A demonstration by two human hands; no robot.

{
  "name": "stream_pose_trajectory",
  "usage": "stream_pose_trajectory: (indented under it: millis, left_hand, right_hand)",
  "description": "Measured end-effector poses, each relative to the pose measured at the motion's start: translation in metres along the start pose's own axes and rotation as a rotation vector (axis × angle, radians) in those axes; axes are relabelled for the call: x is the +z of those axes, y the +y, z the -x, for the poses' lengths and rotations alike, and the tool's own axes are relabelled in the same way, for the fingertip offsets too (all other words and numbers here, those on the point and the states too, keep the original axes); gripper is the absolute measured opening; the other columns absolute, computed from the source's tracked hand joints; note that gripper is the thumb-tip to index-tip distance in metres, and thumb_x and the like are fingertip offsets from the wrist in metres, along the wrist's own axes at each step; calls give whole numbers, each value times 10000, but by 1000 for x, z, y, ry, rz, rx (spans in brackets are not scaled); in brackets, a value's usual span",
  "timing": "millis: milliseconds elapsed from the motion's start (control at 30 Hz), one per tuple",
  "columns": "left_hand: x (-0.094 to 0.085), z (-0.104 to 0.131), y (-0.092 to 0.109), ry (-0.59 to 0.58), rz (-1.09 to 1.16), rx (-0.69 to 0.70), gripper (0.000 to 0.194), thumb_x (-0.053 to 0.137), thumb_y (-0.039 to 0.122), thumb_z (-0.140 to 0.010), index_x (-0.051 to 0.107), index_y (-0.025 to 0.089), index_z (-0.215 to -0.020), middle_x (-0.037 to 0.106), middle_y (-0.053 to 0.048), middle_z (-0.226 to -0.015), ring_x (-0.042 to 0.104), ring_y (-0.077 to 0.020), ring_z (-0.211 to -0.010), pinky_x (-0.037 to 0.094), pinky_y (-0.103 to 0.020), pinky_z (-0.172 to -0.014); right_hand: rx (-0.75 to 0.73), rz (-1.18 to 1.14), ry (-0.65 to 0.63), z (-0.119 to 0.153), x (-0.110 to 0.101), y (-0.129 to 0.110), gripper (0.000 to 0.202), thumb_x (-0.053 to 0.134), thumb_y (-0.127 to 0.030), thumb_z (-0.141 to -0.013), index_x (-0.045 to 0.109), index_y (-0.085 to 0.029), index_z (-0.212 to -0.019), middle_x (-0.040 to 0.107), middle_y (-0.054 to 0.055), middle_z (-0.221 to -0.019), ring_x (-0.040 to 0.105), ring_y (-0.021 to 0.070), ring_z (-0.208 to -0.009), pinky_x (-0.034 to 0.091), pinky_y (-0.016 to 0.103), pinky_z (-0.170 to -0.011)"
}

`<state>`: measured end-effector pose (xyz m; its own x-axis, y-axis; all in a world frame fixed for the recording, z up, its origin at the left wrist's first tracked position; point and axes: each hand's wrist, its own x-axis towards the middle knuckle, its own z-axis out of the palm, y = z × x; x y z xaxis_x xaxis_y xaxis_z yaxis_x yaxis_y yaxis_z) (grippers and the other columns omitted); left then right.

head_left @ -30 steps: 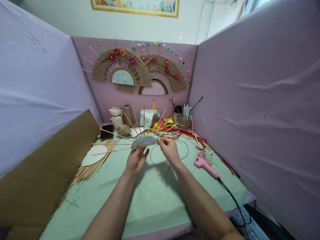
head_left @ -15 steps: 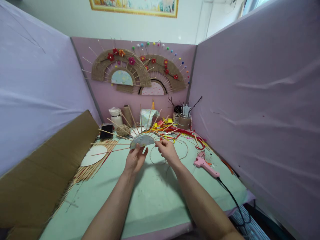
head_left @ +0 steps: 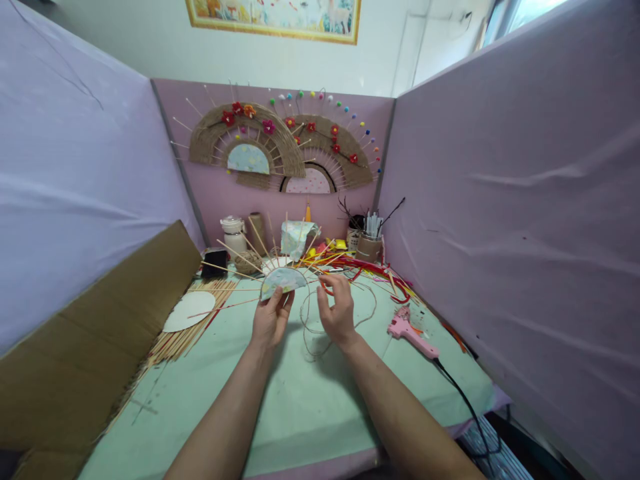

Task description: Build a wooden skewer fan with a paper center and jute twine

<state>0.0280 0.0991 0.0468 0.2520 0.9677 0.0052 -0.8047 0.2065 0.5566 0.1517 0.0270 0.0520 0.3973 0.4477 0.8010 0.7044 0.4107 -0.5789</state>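
Note:
Above the middle of the table, my left hand (head_left: pixel 271 320) pinches the lower edge of a pale blue patterned half-disc (head_left: pixel 283 281). Thin wooden sticks (head_left: pixel 235 271) fan out from its curved edge. My right hand (head_left: pixel 337 308) is raised just right of the half-disc, thumb and fingers apart, near the sticks at that side. A loop of thin twine (head_left: pixel 306 333) hangs or lies beneath and between the hands; where its end runs cannot be made out.
A pink glue gun (head_left: pixel 413 333) with a black cord lies at the right. Loose sticks (head_left: pixel 173 337) and a white oval (head_left: pixel 190 311) lie left, beside a cardboard sheet (head_left: pixel 100 333). Jars, a twine ball (head_left: pixel 247 263), coloured stems (head_left: pixel 370 267) and a brush holder (head_left: pixel 369 247) line the back.
My right hand has opened its fingers and moved slightly away from the half-disc's right end. The half-disc has tilted to show more of its face. The camera view has shifted a little.

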Motion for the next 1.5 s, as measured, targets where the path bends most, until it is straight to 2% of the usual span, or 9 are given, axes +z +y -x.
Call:
stream_pose_trajectory:
  millis: [67,200,433,867,1133,1333,1500]
  left_hand:
    - [3,5,-3,-62,-75,26,245,800,121,-678,695,179,-891,741,-10,-917,679,-143,-919,496,-318,-951]
    - [6,13,-9,-89,-174,17,316,831,143,-630,704,172,-918,738,-18,-954,677,-137,-899,482,-279,-932]
    - [6,14,-13,-81,-205,5,300,836,145,-619,714,160,-892,741,-26,-899,677,-136,-828,496,-259,-865]
    - [2,13,-14,-128,-206,-3,317,843,152,-615,710,176,-902,741,-17,-905,673,-123,-835,496,-231,-839]
    - [1,12,-13,-130,-223,-8,300,843,154,-614,707,167,-882,738,-24,-897,675,-138,-849,489,-266,-883]
    - [3,12,-11,-123,-171,-14,285,813,159,-665,692,172,-923,730,-20,-958,667,-142,-922,489,-310,-946]
    - [3,11,-10,-103,-151,-23,297,817,163,-663,689,186,-931,730,-12,-936,674,-140,-901,499,-300,-930]
  right_hand:
    - [-179,77,-52,5,3,-5,317,490,-257,-914,566,-193,-1214,597,121,-1135,541,250,-1110,433,441,-976]
    - [-265,155,-114,9,7,-9,488,492,-264,-915,434,-203,-1396,537,131,-1257,512,263,-1171,412,458,-1008]
    - [-273,171,-112,9,7,-7,489,489,-271,-918,430,-197,-1397,541,132,-1255,495,270,-1195,402,467,-1019]
    - [-238,163,-97,9,7,-4,460,497,-286,-914,464,-195,-1363,551,133,-1235,506,268,-1170,400,472,-1018]
    - [-227,140,-103,8,7,-4,441,494,-288,-918,475,-196,-1348,562,130,-1224,514,265,-1157,406,474,-1014]
    - [-178,62,-15,10,7,2,486,479,-274,-931,378,-195,-1399,528,147,-1315,476,261,-1254,407,494,-1039]
    - [-180,96,-52,12,8,0,459,473,-286,-930,401,-197,-1375,567,136,-1285,504,263,-1224,404,504,-1032]
